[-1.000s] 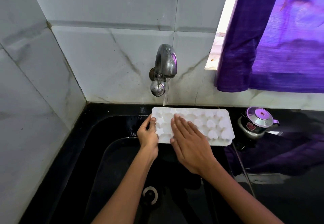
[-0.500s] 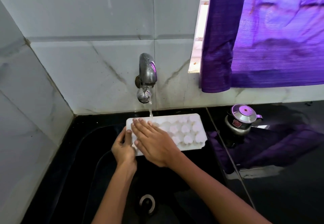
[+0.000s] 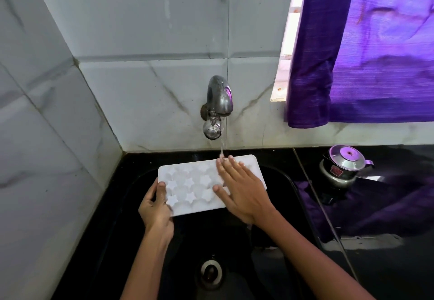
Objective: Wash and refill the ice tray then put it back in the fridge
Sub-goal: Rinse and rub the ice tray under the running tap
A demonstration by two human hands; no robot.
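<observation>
So the ice tray (image 3: 187,189) is held out over the black sink (image 3: 277,182), right under the tap (image 3: 218,102), with a thin stream of water (image 3: 221,145) landing at its far edge by the fingertips. The left hand (image 3: 155,208) grips the tray's near-left corner, thumb on top of the rim and the other fingers tucked underneath, out of sight. The right hand (image 3: 242,189) lies flat on the right half with straight, spread fingers, pressing or rubbing the moulded surface instead of holding anything. The star-shaped bumps stand out, which reads to me as the tray being bottom side up (could be wrong, everything is white on white), so I'd say this is the washing part and the refill and fridge trip are yet to come. Handling-wise it looks like thin, light plastic or silicone, a bit bendy, and slick now it's wet, so a one-corner grip will probably let it twist or slip. I'd take it by both short ends, thumbs on the rim, especially once it's full, since any tilt spills the cells. Off to the right a small steel kettle (image 3: 342,165) sits on the dark counter (image 3: 399,252) under a purple curtain (image 3: 366,48), and the drain (image 3: 211,271) shows below the arms.
</observation>
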